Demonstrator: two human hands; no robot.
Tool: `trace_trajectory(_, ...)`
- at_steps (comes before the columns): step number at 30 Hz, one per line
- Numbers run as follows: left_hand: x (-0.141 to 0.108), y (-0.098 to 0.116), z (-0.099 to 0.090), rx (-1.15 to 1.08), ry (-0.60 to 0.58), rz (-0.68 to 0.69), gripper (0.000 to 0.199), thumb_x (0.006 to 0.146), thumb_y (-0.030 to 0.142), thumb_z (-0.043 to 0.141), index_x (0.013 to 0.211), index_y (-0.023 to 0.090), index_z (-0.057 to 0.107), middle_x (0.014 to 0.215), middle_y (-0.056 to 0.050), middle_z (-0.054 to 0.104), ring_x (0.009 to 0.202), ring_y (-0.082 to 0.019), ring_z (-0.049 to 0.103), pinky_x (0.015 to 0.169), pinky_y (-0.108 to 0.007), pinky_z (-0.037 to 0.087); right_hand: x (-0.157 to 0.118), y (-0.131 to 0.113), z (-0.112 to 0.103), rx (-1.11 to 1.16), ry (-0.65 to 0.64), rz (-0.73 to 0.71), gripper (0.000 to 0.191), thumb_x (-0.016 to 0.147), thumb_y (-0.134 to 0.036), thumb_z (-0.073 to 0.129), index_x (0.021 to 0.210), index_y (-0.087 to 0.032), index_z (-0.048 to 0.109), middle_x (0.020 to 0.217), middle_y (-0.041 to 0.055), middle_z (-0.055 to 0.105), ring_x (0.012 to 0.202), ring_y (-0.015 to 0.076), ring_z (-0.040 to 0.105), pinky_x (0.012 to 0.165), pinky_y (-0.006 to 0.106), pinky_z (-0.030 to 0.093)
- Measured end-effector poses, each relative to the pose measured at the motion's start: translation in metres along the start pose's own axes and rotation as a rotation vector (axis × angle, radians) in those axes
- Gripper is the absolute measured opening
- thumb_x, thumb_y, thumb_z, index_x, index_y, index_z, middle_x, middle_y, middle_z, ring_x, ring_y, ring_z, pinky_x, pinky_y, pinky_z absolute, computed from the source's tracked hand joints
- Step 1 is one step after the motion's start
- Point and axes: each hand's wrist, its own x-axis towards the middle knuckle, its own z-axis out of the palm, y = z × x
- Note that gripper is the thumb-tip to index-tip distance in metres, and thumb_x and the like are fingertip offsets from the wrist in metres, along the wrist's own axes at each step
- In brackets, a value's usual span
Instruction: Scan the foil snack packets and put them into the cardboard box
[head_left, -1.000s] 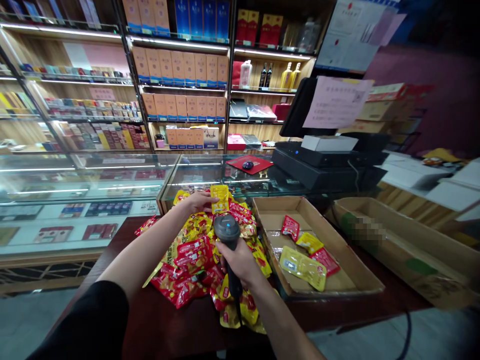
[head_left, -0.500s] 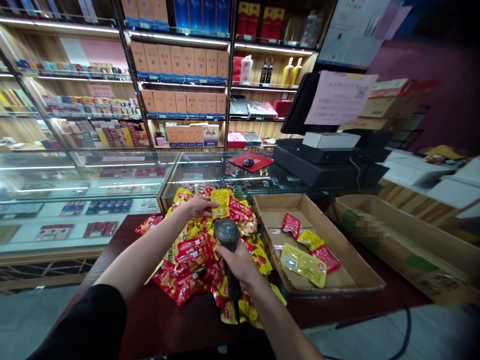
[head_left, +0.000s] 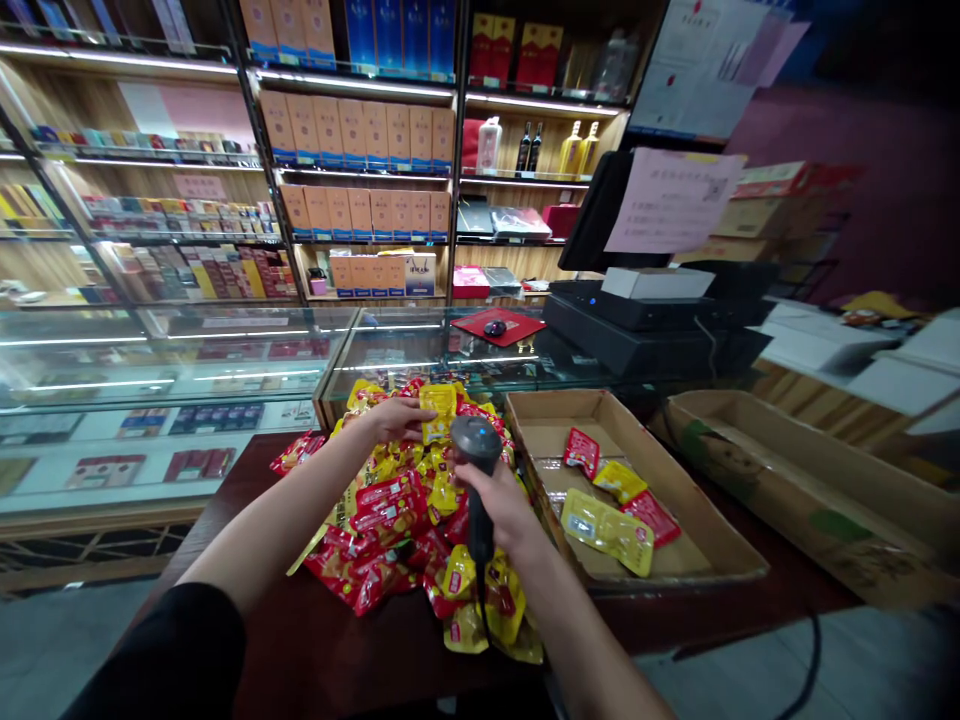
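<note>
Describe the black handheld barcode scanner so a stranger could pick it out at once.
On the dark wooden counter in front of the glass display case, a heap of red and yellow snack packets lies beside a shallow cardboard tray. Over the heap, the right hand grips a black handheld barcode scanner by its handle, round head up. It is the one hard, dark tool among the shiny packets, with a thin black cord hanging below it.

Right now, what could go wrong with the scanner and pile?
The scanner has a cord trailing over the packets, so it might snag and drag some. The pile's front packets also sit fairly near the edge of the table, so they could slide off if disturbed.
</note>
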Motion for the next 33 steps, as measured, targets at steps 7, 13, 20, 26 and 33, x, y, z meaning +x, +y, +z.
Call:
trace_trajectory(7,-0.023,-0.005,0.007,-0.024,-0.010,0.014,0.028,0.060,0.020,0.081,0.079,0.014,0.062,0.071,-0.003,0.065,0.057,-0.011,0.062,0.047,-0.019,0.052,0.044,-0.030,-0.009,0.186,-0.029,0.098,0.020,0.058,-0.018,0.065,0.078,-0.017,0.066,0.065,0.0000,0.063,0.059,0.0120,0.057,0.056,0.022,0.047)
trace_trajectory(13,-0.034,-0.003,0.023,-0.053,-0.102,-0.033,0.023,0.067,0.017,0.076,0.087,0.013,0.064,0.089,-0.009,0.069,0.069,-0.014,0.067,0.060,-0.022,0.057,0.040,-0.043,-0.030,0.311,-0.119,0.260,0.012,0.062,-0.012,0.059,0.072,-0.015,0.064,0.075,0.0051,0.068,0.070,0.0136,0.064,0.062,0.022,0.051)
trace_trajectory(20,-0.021,0.008,0.100,-0.102,-0.237,-0.034,0.019,0.076,0.009,0.066,0.094,0.008,0.064,0.098,-0.016,0.069,0.084,-0.021,0.069,0.075,-0.031,0.057,0.030,-0.071,-0.104,0.334,-0.039,0.264,0.011,0.065,-0.010,0.056,0.074,-0.015,0.060,0.076,0.0064,0.070,0.077,0.0159,0.068,0.069,0.024,0.054)
trace_trajectory(26,0.016,0.005,0.176,-0.120,-0.337,-0.037,0.023,0.078,0.009,0.064,0.101,0.006,0.064,0.100,-0.017,0.068,0.086,-0.021,0.068,0.076,-0.030,0.057,0.015,-0.087,-0.172,0.401,0.087,0.179,0.016,0.067,-0.007,0.053,0.079,-0.016,0.059,0.079,0.0057,0.071,0.079,0.0166,0.069,0.077,0.030,0.055)
trace_trajectory(33,0.033,0.003,0.182,-0.099,-0.158,0.026,0.027,0.071,0.007,0.071,0.097,0.007,0.065,0.090,-0.012,0.069,0.077,-0.017,0.068,0.075,-0.030,0.058,0.002,-0.091,-0.193,0.409,0.205,0.123,0.017,0.069,-0.006,0.052,0.082,-0.016,0.058,0.086,0.0080,0.072,0.087,0.0177,0.069,0.079,0.029,0.055)
